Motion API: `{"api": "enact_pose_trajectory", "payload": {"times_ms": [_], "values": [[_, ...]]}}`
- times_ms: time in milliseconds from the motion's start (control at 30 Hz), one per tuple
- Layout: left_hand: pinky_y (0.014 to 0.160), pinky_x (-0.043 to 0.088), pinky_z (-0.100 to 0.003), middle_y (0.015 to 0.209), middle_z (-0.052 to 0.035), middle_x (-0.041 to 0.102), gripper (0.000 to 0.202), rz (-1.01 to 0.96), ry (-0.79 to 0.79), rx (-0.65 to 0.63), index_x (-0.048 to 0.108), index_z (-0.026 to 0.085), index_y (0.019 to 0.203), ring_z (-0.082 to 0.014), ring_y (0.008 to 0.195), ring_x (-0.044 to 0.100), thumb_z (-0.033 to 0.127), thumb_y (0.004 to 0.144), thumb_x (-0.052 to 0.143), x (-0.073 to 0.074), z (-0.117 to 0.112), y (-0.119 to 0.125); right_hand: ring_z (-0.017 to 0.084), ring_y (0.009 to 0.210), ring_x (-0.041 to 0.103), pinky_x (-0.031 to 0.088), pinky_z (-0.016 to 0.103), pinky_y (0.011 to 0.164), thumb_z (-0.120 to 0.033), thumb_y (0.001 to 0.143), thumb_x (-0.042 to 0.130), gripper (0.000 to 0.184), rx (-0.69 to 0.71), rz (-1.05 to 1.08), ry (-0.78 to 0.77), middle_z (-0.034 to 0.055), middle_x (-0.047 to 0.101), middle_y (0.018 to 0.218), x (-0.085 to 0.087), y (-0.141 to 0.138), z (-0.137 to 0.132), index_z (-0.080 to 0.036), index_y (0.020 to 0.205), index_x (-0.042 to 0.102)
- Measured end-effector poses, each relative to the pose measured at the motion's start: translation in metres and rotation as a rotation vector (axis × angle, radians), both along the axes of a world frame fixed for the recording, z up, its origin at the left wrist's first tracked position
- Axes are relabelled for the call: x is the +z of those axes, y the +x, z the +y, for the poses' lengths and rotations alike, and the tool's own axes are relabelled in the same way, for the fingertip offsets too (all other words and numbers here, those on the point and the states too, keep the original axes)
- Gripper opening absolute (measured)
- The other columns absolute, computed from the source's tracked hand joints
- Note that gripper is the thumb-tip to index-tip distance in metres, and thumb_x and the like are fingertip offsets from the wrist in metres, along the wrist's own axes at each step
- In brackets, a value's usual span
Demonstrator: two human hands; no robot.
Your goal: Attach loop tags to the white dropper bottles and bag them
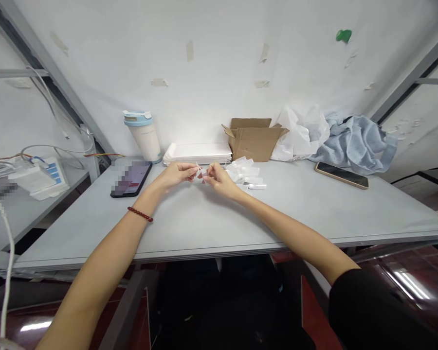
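Note:
My left hand (178,175) and my right hand (221,182) meet above the middle of the table (204,223), both with fingers pinched. Between their fingertips is a small clear-and-white plastic piece (201,176); its exact kind is too small to make out. Both hands seem to grip it, one from each side. Just right of my right hand lies a loose pile of small white, translucent plastic pieces (253,172) that look like little bottles or tubes. A dark red bead bracelet (140,214) circles my left wrist.
Behind the hands sit a stack of white sheets or envelopes (200,151) and an open cardboard box (255,143). A tumbler (144,138) and a phone (133,179) stand left. Right are a white plastic bag (301,133), blue cloth (357,141) and another phone (341,175).

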State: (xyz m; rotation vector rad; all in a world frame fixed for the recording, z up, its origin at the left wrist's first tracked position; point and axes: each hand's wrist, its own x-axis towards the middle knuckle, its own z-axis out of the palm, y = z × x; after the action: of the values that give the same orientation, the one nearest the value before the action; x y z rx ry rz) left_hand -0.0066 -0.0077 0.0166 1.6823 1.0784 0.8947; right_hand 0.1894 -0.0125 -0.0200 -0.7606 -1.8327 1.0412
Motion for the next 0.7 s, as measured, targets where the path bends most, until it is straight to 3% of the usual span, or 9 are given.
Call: {"api": "enact_pose_trajectory", "payload": {"times_ms": [233, 333, 500, 600, 700], "values": [[0.08, 0.048, -0.032, 0.086, -0.0064, 0.068, 0.044, 0.026, -0.015, -0.168, 0.072, 0.015, 0.108, -0.0157, 0.08, 0.061, 0.048, 0.078, 0.071, 0.002, -0.001, -0.005, 0.011, 0.073, 0.054, 0.039, 0.022, 0.058, -0.03, 0.087, 0.051, 0.024, 0.143, 0.057, -0.137, 0.0009, 0.06, 0.089, 0.002, -0.002, -0.005, -0.025, 0.087, 0.027], [0.079, 0.048, -0.031, 0.086, -0.0066, 0.068, 0.037, 0.078, 0.02, -0.199, 0.072, 0.015, 0.103, -0.0163, 0.083, 0.061, 0.045, 0.081, 0.067, 0.005, -0.003, -0.004, 0.01, 0.07, 0.051, 0.037, 0.021, 0.056, -0.033, 0.088, 0.052, 0.025, 0.134, 0.075, -0.187, 0.0009, 0.062, 0.09, 0.005, -0.001, -0.006, -0.025, 0.089, 0.028], [0.077, 0.048, -0.031, 0.082, -0.0055, 0.067, 0.032, 0.21, 0.103, -0.151, 0.072, 0.015, 0.092, -0.0171, 0.08, 0.059, 0.043, 0.082, 0.063, 0.01, -0.009, 0.004, 0.01, 0.061, 0.045, 0.035, 0.021, 0.055, -0.032, 0.088, 0.054, 0.028, 0.061, 0.077, -0.242, -0.0053, 0.054, 0.073, 0.005, -0.001, -0.007, -0.024, 0.102, 0.032], [0.074, 0.048, -0.03, 0.072, -0.003, 0.063, 0.032, 0.28, 0.182, -0.101, 0.072, 0.015, 0.087, -0.0162, 0.073, 0.057, 0.044, 0.083, 0.061, 0.011, -0.012, 0.007, 0.007, 0.058, 0.045, 0.038, 0.021, 0.053, -0.029, 0.087, 0.054, 0.033, -0.02, 0.148, -0.245, -0.0017, 0.055, 0.09, 0.006, -0.003, -0.008, -0.024, 0.11, 0.03], [0.072, 0.047, -0.03, 0.075, -0.004, 0.066, 0.034, 0.298, 0.249, -0.102, 0.072, 0.015, 0.087, -0.0169, 0.073, 0.057, 0.046, 0.083, 0.059, 0.01, -0.014, 0.01, 0.004, 0.054, 0.044, 0.037, 0.02, 0.048, -0.03, 0.088, 0.054, 0.035, -0.08, 0.21, -0.282, 0.0012, 0.053, 0.106, 0.01, -0.004, -0.01, -0.027, 0.112, 0.029]]}}
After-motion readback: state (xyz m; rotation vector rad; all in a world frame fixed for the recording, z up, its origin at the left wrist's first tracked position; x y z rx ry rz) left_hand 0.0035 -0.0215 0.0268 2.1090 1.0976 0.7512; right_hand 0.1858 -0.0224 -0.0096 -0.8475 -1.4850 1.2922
